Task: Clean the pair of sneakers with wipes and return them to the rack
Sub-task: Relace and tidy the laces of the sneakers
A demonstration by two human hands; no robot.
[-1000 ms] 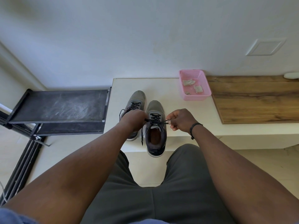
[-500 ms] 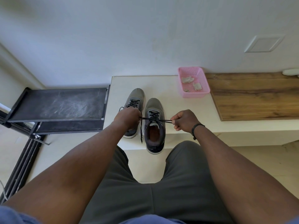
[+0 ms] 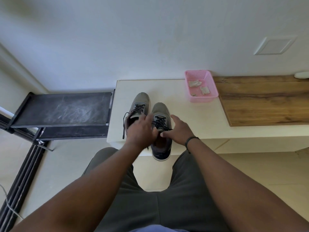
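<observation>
Sneakers: side by side, frame centre | left hand: fingers spread, over laces | right hand: fingers extended, gripping nothing, beside right sneaker

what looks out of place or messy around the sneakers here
The left sneaker has a loose lace trailing down past the bench edge, while the right sneaker pokes its heel over that edge. Crumpled used wipes lie in the pink basket. Nothing looks spilled or damaged.
</observation>
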